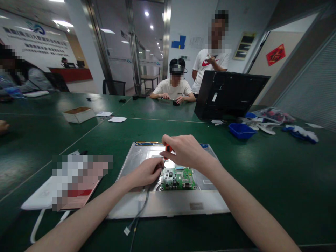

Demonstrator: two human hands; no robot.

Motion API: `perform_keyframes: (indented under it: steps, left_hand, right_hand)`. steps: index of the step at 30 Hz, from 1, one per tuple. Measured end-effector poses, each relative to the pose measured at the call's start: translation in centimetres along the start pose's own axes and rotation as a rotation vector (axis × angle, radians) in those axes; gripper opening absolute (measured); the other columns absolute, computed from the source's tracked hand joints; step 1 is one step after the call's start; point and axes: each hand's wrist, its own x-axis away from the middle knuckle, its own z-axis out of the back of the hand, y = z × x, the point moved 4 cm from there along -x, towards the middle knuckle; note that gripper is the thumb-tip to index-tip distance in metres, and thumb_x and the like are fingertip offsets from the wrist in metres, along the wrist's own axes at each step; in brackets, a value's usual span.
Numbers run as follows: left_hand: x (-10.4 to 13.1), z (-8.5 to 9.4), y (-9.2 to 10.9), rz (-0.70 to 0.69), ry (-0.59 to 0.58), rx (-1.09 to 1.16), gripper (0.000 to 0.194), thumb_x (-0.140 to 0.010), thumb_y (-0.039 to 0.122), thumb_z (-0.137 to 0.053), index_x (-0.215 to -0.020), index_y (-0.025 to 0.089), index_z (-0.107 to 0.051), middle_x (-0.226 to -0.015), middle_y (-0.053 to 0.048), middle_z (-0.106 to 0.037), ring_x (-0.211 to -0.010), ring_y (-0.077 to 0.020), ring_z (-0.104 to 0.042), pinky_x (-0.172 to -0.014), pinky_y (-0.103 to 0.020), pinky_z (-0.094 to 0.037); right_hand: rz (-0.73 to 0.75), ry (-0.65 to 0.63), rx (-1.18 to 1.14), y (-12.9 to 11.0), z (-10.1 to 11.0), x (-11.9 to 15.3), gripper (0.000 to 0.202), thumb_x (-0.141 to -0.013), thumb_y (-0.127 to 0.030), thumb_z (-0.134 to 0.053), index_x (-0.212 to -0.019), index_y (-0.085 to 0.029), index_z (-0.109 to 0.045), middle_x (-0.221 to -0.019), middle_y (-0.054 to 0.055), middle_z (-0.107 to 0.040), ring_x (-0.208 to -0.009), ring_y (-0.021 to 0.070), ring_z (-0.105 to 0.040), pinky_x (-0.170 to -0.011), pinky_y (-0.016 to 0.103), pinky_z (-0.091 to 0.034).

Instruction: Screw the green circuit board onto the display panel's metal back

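Observation:
A metal-backed display panel [168, 203] lies flat on the green table in front of me. On its back sits a green circuit board [180, 179] with chips and connectors. My right hand [187, 151] grips the orange-and-black handle of a screwdriver [168, 148] from above, its shaft pointing down at the board's upper left corner. Beside that corner is my left hand [149, 170], fingers pinched together close to the screwdriver's tip; whatever they hold is hidden. From under this hand a dark cable [143, 207] runs toward the table's front edge, ending in a white plug [127, 230].
Left of the panel lie a white device and a pinkish sheet [89, 190], partly blurred. Farther off stand an open cardboard box [79, 114], a blue tray [241, 130], gloves [300, 133] and a large black screen housing [231, 94]. Several people [173, 85] are around the table.

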Motion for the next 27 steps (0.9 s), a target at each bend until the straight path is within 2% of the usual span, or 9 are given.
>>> perform_keyframes:
  steps: [3,7,16,27]
  left_hand:
    - [-0.03,0.07,0.13,-0.005,-0.011,0.014,0.007,-0.086,0.015,-0.046,-0.088,0.018,-0.053,-0.08,-0.002,-0.06,-0.07,-0.0178,-0.05,-0.063,-0.028,-0.037]
    - [0.0,0.04,0.02,-0.007,-0.015,0.026,0.009,-0.087,0.016,-0.047,-0.092,0.018,-0.054,-0.083,-0.003,-0.061,-0.071,-0.0183,-0.051,-0.065,-0.028,-0.039]
    - [0.12,0.49,0.15,0.007,-0.058,0.024,0.009,-0.091,0.018,-0.046,-0.095,0.018,-0.054,-0.091,-0.005,-0.063,-0.078,-0.0202,-0.055,-0.069,-0.03,-0.042]
    - [0.21,0.28,-0.36,0.0,-0.052,0.019,0.009,-0.091,0.017,-0.046,-0.094,0.019,-0.053,-0.091,-0.005,-0.063,-0.079,-0.0208,-0.056,-0.072,-0.032,-0.044]
  right_hand:
    - [0.014,-0.002,-0.027,-0.1,-0.01,0.04,0.013,-0.09,-0.029,-0.053,-0.1,-0.019,-0.052,-0.084,0.002,-0.07,-0.064,0.0131,-0.056,-0.052,0.028,-0.018]
    - [0.042,0.0,-0.078,-0.27,0.15,0.23,0.018,-0.085,-0.022,-0.053,-0.102,-0.019,-0.051,-0.088,0.002,-0.069,-0.065,0.0126,-0.055,-0.052,0.027,-0.019]
    - [-0.002,-0.027,-0.034,0.08,0.04,0.04,0.016,-0.09,-0.031,-0.054,-0.1,-0.02,-0.052,-0.087,0.002,-0.071,-0.066,0.0139,-0.058,-0.053,0.027,-0.02]
    - [0.069,-0.021,-0.081,-0.39,0.16,0.17,0.025,-0.086,-0.024,-0.057,-0.109,-0.019,-0.049,-0.098,0.003,-0.07,-0.07,0.0144,-0.059,-0.053,0.028,-0.022]
